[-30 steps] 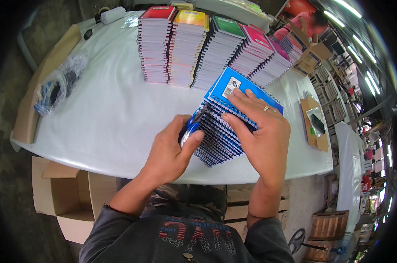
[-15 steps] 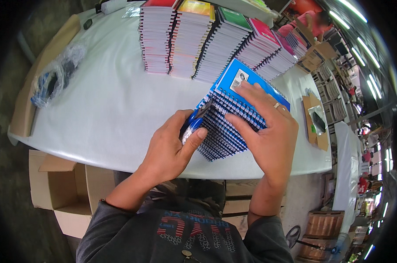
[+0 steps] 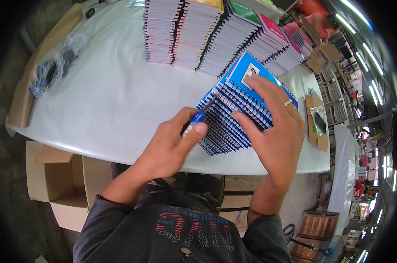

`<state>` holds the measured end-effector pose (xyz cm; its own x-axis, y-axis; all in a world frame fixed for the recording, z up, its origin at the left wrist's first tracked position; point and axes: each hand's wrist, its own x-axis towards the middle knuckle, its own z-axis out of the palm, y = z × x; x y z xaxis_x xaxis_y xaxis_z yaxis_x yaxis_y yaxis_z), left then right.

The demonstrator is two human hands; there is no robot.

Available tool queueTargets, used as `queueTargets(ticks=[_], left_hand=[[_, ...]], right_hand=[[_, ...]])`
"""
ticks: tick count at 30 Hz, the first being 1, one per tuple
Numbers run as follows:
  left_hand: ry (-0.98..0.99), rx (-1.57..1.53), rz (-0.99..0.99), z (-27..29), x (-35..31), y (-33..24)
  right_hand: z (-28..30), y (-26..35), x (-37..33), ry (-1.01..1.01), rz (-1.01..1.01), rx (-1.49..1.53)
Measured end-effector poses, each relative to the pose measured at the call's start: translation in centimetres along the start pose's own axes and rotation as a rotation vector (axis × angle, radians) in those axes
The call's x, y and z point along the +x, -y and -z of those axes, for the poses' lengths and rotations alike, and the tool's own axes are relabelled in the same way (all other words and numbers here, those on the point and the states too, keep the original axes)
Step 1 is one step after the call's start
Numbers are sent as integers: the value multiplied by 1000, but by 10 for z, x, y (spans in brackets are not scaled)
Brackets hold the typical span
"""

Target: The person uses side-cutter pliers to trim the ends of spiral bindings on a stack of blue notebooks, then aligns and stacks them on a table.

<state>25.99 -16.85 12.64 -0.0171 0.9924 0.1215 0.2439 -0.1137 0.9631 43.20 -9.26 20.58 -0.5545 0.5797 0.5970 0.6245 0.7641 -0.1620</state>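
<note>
A stack of blue spiral notebooks (image 3: 239, 79) stands near the table's front edge, its coil bindings turned toward me. My left hand (image 3: 168, 142) is closed around small blue-handled pliers (image 3: 199, 117). Their dark jaws reach up to the coil ends at the left side of the upper notebooks; whether they grip a wire is too small to tell. Over the right part of the stack, my right hand (image 3: 275, 127) has its fingers on the top blue cover beside a white label. Its thumb presses against the coils, steadying the upper notebooks.
Tall stacks of spiral notebooks (image 3: 197, 37) line the table's (image 3: 119, 109) far side. Clear plastic wrapping (image 3: 60, 65) lies at left by a cardboard strip (image 3: 47, 57). Open cardboard boxes (image 3: 60, 177) stand below the left edge. A cardboard piece (image 3: 313, 116) lies right; another person (image 3: 319, 24) is behind.
The pliers have swung so their jaws point farther up and right at the coils, and their handles look closer together. My right hand has shifted slightly right, still on the stack.
</note>
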Motion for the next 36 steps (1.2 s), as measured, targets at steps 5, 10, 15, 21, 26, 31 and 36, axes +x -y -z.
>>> queueTargets(ticks=[5,10,15,21,26,31,36], left_hand=[[237,-457,129,3,4,11],[393,-1066,354,8,5,17],[-120,213,-36,-6,1,12],[419,-1119,352,3,3,32],[519,-1342,394,7,3,30],[113,-179,221,-2,-2,14],[158,-579,231,-6,-2,26]], right_hand=[[1,5,2,69,-11,-99],[2,5,2,50,8,-119],[1,3,2,57,24,-132],[5,8,2,112,39,-181],[3,4,2,112,48,-162],[2,6,1,109,62,-199],[4,8,1,135,30,-188]])
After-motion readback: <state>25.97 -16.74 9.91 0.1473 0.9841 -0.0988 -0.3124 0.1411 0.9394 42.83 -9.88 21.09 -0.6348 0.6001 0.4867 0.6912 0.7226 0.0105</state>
